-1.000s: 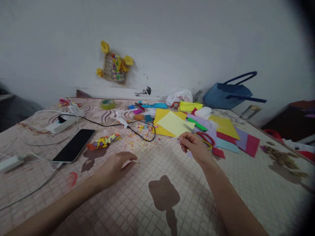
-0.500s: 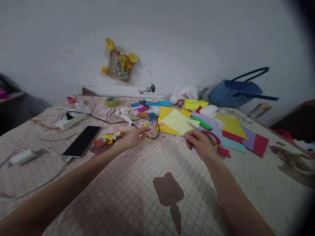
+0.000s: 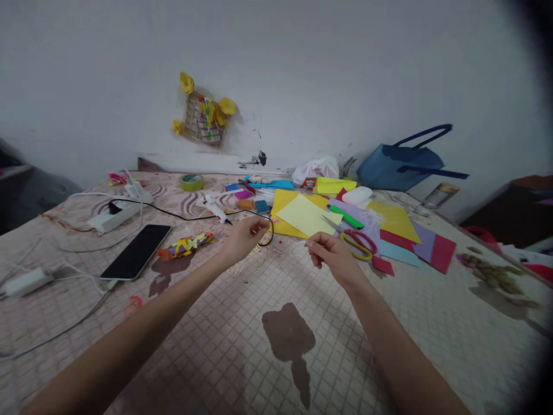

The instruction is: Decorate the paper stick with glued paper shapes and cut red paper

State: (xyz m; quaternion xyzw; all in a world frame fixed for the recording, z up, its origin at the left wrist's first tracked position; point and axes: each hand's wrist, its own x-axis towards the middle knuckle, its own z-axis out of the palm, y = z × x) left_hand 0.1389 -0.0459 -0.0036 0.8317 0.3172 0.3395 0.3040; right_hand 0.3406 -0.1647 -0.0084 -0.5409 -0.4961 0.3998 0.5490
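My left hand hovers over the middle of the table, its thumb and fingers closed in a pinch. Whatever lies between those fingertips is too small to make out. Opposite it, my right hand also pinches, and a faint pale strand seems to run from its fingertips. Just beyond the right hand are scissors with red and yellow handles and a pale yellow sheet of paper. A black cord loops behind my left hand, near a white glue gun and scattered paper scraps.
On the left lie a phone, a white power strip and a bundle of coloured paper twists. Green tape sits farther back. At right are coloured sheets, a green cutter and a blue bag.
My left hand's fingers have curled from loosely stretched into a pinch, and the hand has risen slightly. My right hand stays pinched. The view has shifted a little to the right.
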